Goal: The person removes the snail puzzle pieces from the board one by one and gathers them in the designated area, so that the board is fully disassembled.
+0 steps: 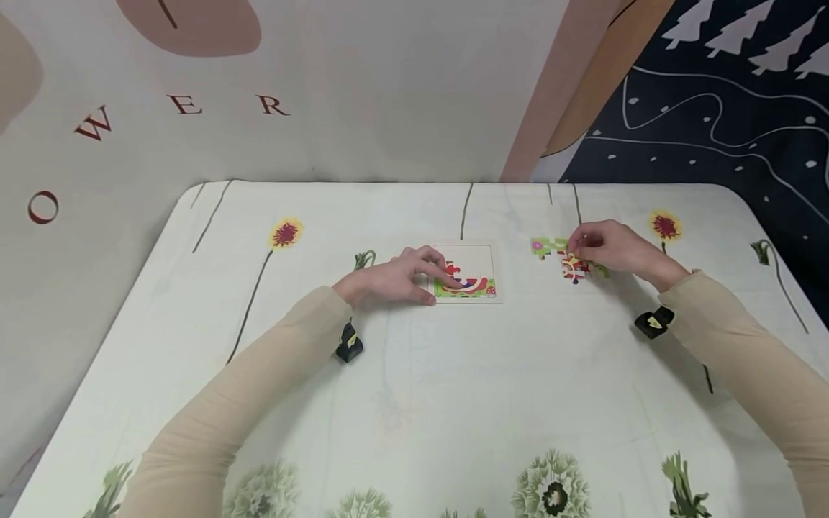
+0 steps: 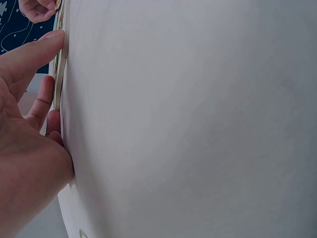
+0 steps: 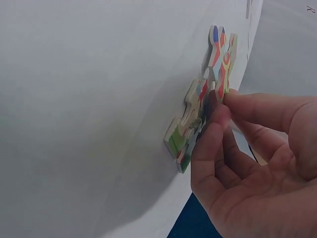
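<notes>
My left hand (image 1: 406, 277) lies over the left side of a shallow wooden puzzle tray (image 1: 476, 253), fingers extended across it. In the left wrist view its thumb (image 2: 47, 47) rests along the tray's edge. Several joined jigsaw pieces (image 1: 482, 289) with red, green and white print fill the tray's lower part; its upper part shows bare wood. To the right of the tray, my right hand (image 1: 605, 244) pinches a red and yellow jigsaw piece (image 3: 224, 74) between thumb and forefinger, tilted up close over the loose pieces.
Loose green jigsaw pieces (image 1: 540, 248) lie by the right hand's fingertips, and more show under it in the right wrist view. A white cloth (image 1: 421, 381) with printed flowers covers the table. Behind its far edge stands a pale printed wall (image 1: 388, 129).
</notes>
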`<move>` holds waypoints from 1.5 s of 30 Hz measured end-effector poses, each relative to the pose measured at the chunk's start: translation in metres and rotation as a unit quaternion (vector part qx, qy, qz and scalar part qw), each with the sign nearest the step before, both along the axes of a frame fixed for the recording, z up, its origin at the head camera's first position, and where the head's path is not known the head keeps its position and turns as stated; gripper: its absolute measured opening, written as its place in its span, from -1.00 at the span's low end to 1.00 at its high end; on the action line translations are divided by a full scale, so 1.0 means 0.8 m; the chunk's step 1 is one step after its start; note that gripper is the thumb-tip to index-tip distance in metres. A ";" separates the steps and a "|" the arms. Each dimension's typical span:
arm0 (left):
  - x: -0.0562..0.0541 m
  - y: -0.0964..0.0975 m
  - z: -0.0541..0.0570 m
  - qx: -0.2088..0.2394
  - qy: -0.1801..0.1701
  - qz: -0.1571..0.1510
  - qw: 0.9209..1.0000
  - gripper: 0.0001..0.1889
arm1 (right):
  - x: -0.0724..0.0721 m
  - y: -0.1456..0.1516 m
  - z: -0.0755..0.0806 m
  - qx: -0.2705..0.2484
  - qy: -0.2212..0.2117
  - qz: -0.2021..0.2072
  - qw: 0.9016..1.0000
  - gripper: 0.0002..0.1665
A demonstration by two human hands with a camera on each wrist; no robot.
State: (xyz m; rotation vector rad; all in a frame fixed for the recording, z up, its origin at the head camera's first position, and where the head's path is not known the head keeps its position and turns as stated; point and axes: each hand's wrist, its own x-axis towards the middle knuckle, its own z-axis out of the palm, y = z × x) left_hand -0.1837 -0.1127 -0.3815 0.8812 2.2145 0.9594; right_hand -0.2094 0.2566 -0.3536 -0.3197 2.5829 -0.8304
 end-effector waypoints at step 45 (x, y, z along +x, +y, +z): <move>0.015 -0.017 0.001 0.026 0.004 0.070 0.997 -0.65 | 0.020 -0.102 -0.004 -0.149 0.031 0.048 0.987 -0.83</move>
